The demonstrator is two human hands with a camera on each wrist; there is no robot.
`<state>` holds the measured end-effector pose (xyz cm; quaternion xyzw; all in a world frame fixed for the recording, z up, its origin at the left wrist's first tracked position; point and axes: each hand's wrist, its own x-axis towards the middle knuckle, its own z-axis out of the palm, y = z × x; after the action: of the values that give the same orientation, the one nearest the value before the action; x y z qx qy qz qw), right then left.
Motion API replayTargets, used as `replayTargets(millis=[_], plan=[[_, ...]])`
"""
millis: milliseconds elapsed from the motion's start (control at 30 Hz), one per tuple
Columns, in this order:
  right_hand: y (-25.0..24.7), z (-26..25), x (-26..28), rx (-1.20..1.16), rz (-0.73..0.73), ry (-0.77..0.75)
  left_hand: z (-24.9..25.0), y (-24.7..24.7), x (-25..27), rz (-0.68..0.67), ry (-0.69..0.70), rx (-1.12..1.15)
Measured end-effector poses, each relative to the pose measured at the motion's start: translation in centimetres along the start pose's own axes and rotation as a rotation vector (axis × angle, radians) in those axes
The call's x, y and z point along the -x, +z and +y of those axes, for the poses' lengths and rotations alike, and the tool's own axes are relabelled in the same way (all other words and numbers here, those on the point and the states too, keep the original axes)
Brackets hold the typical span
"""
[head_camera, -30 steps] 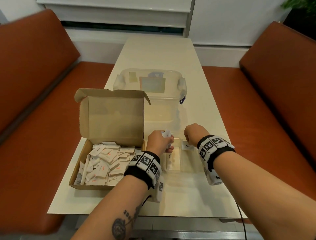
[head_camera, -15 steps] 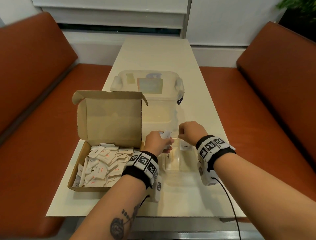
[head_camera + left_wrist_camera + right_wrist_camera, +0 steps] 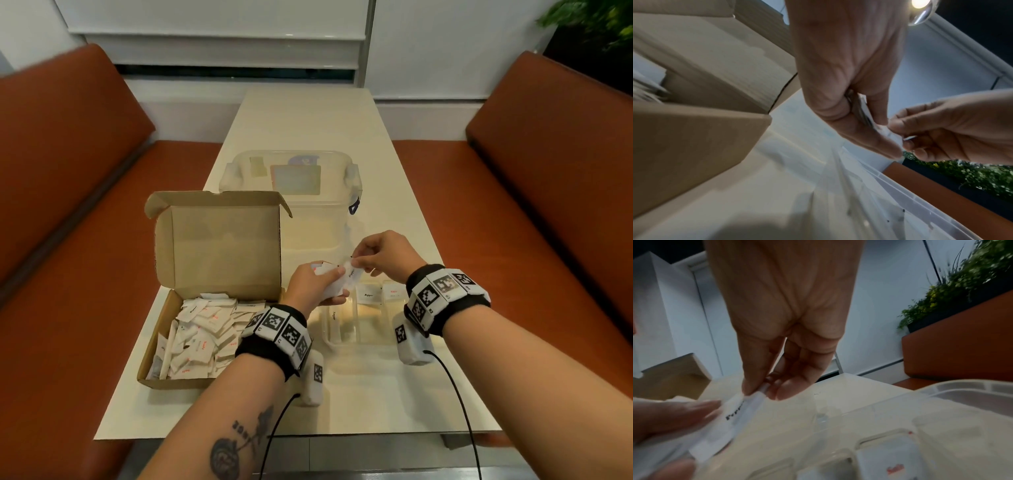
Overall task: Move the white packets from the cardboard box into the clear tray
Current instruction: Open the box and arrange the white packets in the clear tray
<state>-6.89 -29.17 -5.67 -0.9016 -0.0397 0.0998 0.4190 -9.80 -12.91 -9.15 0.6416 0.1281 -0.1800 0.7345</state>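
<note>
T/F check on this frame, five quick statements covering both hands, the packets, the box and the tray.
1. The left hand holds a bunch of white packets. True.
2. The right hand rests flat on the table. False: it pinches the edge of a pepper packet sticking out of the bunch.
3. The cardboard box is empty. False: many packets still lie in it.
4. The clear tray already has packets in its far compartments. True: one with black print, one with red print.
5. The lidded clear container sits between the person and the tray. False: it stands beyond the tray.
</note>
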Motion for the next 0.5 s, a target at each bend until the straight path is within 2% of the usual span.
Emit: replayTargets(millis=[200, 400, 500], plan=[[-1.0, -0.4, 0.0, 0.188, -0.07, -0.019, 0.2, 0.4, -0.2, -0.023, 0.087, -0.074], [-0.4, -1.0, 0.1, 0.073, 0.021, -0.048, 0.1, 1.0, -0.3, 0.026, 0.129, -0.056], [-0.5, -0.7, 0.3, 0.117, -0.026, -0.027, 0.2, 0.9, -0.3, 0.024, 0.124, -0.05]])
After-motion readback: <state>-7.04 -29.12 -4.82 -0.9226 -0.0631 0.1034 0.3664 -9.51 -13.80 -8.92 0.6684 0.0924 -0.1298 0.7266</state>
